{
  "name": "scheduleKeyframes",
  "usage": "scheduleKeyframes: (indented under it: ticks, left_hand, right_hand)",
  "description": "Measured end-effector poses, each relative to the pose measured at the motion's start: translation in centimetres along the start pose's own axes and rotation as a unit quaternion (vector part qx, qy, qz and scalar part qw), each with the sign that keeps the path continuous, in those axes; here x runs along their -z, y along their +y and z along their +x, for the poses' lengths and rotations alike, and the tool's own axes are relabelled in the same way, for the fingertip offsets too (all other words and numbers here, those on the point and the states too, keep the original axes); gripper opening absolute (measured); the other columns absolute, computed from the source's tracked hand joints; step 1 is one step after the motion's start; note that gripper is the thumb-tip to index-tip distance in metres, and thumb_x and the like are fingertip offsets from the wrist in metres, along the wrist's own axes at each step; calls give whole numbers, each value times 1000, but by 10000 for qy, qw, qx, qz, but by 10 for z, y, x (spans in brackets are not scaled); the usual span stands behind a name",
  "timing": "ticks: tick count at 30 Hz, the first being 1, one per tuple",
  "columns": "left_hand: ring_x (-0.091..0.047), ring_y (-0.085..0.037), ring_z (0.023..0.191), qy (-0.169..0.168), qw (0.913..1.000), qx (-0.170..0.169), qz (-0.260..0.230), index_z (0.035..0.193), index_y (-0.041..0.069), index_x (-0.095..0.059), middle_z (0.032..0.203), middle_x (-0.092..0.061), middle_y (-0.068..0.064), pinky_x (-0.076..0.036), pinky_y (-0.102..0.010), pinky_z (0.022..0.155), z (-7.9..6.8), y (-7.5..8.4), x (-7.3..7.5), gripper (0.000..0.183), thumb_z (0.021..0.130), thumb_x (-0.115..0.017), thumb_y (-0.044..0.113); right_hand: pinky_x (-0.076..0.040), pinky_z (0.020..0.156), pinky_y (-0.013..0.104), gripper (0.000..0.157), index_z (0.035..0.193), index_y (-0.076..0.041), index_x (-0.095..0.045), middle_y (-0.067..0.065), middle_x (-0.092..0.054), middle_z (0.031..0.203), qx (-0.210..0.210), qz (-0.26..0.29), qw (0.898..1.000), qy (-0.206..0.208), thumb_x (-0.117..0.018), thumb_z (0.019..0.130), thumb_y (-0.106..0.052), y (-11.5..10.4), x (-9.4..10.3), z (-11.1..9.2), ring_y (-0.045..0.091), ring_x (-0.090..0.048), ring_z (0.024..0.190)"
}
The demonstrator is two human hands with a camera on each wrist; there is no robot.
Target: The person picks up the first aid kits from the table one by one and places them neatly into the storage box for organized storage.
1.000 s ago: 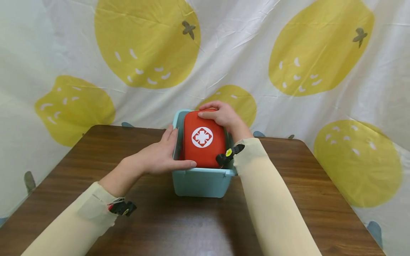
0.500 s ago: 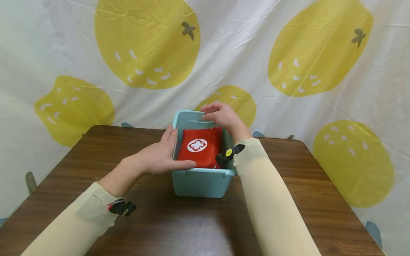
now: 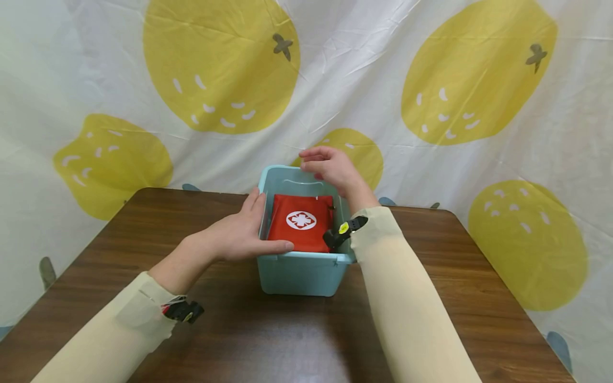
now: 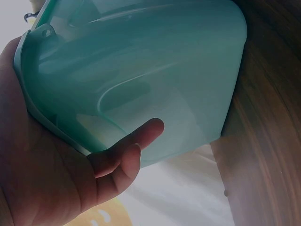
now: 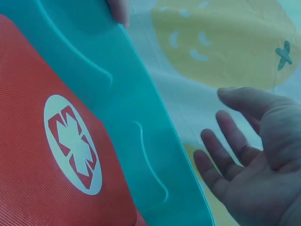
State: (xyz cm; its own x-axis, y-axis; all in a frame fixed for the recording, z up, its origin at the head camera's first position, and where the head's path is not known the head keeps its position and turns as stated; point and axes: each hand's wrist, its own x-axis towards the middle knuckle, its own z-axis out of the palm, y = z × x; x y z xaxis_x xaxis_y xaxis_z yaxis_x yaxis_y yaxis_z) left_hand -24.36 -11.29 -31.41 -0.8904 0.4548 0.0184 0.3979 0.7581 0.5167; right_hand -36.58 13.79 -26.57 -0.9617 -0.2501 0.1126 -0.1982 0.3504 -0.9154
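Note:
A teal plastic bin (image 3: 299,274) stands on the brown wooden table (image 3: 268,330). Inside it lies a red first-aid case (image 3: 300,230) with a white cross badge, also plain in the right wrist view (image 5: 47,155). My left hand (image 3: 239,234) grips the bin's left rim, thumb along the near edge; the left wrist view shows the palm against the bin wall (image 4: 155,70) with the thumb (image 4: 129,153) beside it. My right hand (image 3: 330,166) hovers above the bin's far rim, fingers loosely spread and holding nothing (image 5: 249,160).
A white cloth printed with large yellow fruit shapes (image 3: 220,64) hangs behind the table. The table's right edge (image 3: 503,287) and left edge run toward me.
The red case dropped from standing upright under my right hand to lying inside the bin. My right hand let it go and rose slightly above the far rim. Left hand unchanged.

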Motion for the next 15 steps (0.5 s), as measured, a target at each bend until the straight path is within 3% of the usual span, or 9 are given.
scheduleKeyframes:
  ticks: [2,6,15]
  left_hand:
    - [-64,-38,133,13,10000,-17,-3,176,7,2,184,-1,-16,-58,-52,110,0,0,0,137,87,-70,82]
    - [-61,-39,137,2,10000,-34,25,176,6,2,184,1,-16,-57,-53,112,0,0,-1,137,88,-70,82]
    - [-63,-37,134,99,9996,-119,-227,176,12,-1,183,-3,-11,-58,-52,110,1,-4,-1,135,86,-74,80]
  right_hand:
    - [-52,117,49,36,139,-7,-73,14,-72,139,89,190,9998,11,-73,104,-16,-3,1,-1,33,-67,126]
    - [-50,120,53,36,139,-7,-72,14,-72,138,241,563,9981,37,-73,104,-15,-10,5,-3,32,-68,125]
    - [-56,110,40,34,137,-6,-73,-1,-75,124,495,1118,9923,176,-74,103,-11,-34,18,-11,21,-69,119]
